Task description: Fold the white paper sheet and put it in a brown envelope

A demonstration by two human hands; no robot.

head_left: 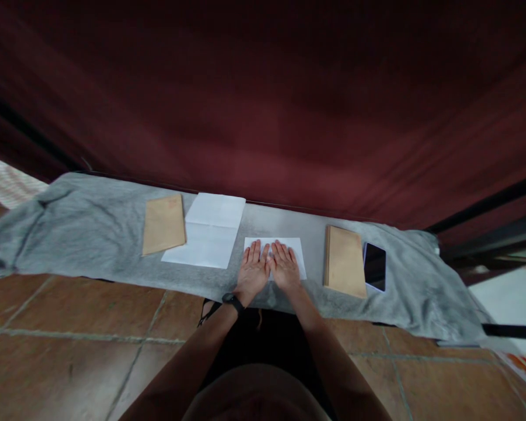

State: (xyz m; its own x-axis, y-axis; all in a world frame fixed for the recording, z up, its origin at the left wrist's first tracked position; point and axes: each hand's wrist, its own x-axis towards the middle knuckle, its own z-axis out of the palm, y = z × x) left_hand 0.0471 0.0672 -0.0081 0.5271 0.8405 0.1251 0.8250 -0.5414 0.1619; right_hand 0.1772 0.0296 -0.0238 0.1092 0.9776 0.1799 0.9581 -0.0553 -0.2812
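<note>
My left hand (253,270) and my right hand (285,266) lie flat side by side, fingers stretched forward and thumbs close together. Both press on a small white sheet of paper (301,260), which looks folded; its middle is hidden under them. To the left lies a larger white sheet (210,240) with a crease across it. A brown paper envelope (163,225) overlaps that sheet's left edge. On the right, a stack of brown envelopes (345,261) sits beside a dark-screened phone (374,267).
A grey cloth (100,234) covers the long, narrow surface. Behind it rises a dark red wall or panel (263,117). Brown floor tiles (70,345) show below. White and coloured papers or boards (511,301) stand at the far right.
</note>
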